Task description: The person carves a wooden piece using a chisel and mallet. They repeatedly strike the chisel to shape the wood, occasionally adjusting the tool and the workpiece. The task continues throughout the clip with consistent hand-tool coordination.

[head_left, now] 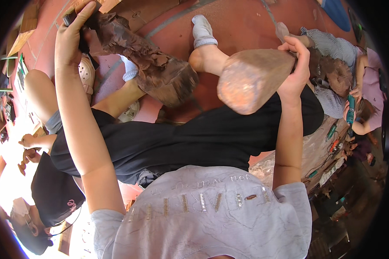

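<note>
A rough carved piece of dark brown wood (160, 73) lies across the upper left, its cut end toward the middle, over my lower left leg. At its far end, my left hand (75, 32) is closed around a black-handled tool (83, 43); the working end is hidden and its kind unclear. My right hand (296, 64) grips a wooden mallet (257, 77), thick and brown with a pale, worn end face. The fingers wrap behind its head, and the handle is hidden. The mallet is held above my right leg, apart from the carving.
Red tiles (242, 21) form the floor. My socked foot (203, 34) rests beyond the mallet. A beige clog (87, 73) sits near the carving. At right, a person's hands hold a green power tool (351, 108) beside another carved piece (335, 75). Another person's hand (28, 140) is at left.
</note>
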The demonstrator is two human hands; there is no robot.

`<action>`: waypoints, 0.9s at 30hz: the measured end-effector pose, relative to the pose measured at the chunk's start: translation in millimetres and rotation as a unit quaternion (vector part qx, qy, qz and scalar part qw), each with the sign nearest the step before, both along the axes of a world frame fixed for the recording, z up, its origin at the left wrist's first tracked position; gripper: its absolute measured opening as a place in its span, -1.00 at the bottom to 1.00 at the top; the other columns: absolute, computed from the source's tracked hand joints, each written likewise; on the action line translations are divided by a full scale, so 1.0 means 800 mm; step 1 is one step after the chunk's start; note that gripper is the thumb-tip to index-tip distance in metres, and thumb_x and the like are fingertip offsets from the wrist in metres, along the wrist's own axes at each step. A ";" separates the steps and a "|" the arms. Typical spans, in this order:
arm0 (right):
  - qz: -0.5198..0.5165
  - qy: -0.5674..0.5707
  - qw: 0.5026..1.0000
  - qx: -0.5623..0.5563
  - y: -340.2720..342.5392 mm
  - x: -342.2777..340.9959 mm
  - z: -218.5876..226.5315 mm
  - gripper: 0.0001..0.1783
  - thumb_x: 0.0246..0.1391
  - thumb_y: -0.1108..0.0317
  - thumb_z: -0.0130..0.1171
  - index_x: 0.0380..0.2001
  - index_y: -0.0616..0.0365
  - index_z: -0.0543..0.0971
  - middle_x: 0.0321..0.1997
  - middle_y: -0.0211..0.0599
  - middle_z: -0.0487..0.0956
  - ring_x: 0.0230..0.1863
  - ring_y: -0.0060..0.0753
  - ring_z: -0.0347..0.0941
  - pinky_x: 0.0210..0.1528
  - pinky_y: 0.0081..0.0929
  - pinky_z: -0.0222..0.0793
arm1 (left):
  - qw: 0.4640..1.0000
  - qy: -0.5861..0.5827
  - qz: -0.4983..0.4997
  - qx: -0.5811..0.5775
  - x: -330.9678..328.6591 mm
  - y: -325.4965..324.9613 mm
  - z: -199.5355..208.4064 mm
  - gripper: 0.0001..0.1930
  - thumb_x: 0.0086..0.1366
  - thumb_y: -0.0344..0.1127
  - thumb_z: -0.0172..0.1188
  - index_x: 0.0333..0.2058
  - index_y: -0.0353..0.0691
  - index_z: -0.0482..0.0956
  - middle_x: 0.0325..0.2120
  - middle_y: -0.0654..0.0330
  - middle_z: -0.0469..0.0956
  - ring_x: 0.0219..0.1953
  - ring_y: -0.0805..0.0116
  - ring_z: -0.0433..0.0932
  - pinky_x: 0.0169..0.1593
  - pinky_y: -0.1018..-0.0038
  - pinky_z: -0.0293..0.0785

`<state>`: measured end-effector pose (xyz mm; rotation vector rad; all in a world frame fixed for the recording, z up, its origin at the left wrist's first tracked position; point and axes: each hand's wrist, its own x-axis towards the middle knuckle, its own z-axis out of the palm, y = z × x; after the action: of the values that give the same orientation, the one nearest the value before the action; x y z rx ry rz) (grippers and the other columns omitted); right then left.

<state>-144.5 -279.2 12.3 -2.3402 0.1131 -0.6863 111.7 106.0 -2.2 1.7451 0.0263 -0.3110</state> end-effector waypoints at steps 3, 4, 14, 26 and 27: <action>-0.024 -0.005 0.999 -0.026 0.005 0.006 0.005 -0.40 -0.32 0.53 0.50 -0.08 0.08 0.57 -0.27 -0.43 0.59 -0.14 -0.40 0.50 -0.05 -0.48 0.43 | 1.000 -0.015 0.016 -0.004 -0.003 -0.006 0.004 -0.63 0.29 -0.21 0.36 0.01 -0.24 0.64 -0.49 0.39 0.54 -0.64 0.68 0.32 -0.55 0.69 0.26; -0.016 -0.010 0.998 -0.067 0.001 0.007 0.008 -0.44 -0.34 0.53 0.49 -0.13 0.08 0.58 -0.26 -0.43 0.59 -0.13 -0.37 0.49 -0.04 -0.46 0.42 | 1.000 -0.022 0.015 -0.016 -0.003 -0.008 0.003 -0.63 0.30 -0.22 0.36 0.02 -0.25 0.64 -0.47 0.38 0.55 -0.64 0.68 0.32 -0.55 0.69 0.26; -0.027 0.009 0.995 -0.095 -0.010 -0.004 0.011 -0.57 -0.37 0.51 0.46 -0.29 0.09 0.59 -0.26 -0.43 0.61 -0.16 -0.30 0.51 -0.02 -0.43 0.37 | 0.994 -0.099 0.031 -0.030 -0.018 -0.027 0.010 -0.60 0.33 -0.25 0.34 0.08 -0.27 0.60 -0.30 0.31 0.64 -0.62 0.71 0.30 -0.54 0.71 0.22; -0.030 -0.008 0.999 -0.027 0.000 0.009 0.013 -0.59 -0.31 0.58 0.45 -0.28 0.15 0.59 -0.27 -0.42 0.61 -0.13 -0.32 0.52 0.00 -0.44 0.40 | 0.986 -0.107 -0.020 0.127 -0.027 -0.036 0.052 -0.72 0.35 -0.17 0.28 -0.08 -0.21 0.66 -0.40 0.28 0.63 -0.44 0.62 0.53 -0.44 0.73 0.34; -0.033 -0.002 0.999 -0.027 0.002 0.010 0.013 -0.59 -0.32 0.59 0.45 -0.29 0.15 0.59 -0.27 -0.41 0.61 -0.13 -0.32 0.52 0.00 -0.44 0.40 | 0.985 -0.081 0.005 0.154 -0.030 -0.037 0.053 -0.72 0.34 -0.16 0.28 -0.08 -0.19 0.66 -0.40 0.27 0.64 -0.47 0.63 0.53 -0.45 0.73 0.34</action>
<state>-136.4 -277.8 22.8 -2.3953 0.1733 -0.7339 87.8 76.7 40.2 2.0714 -0.0354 -0.1619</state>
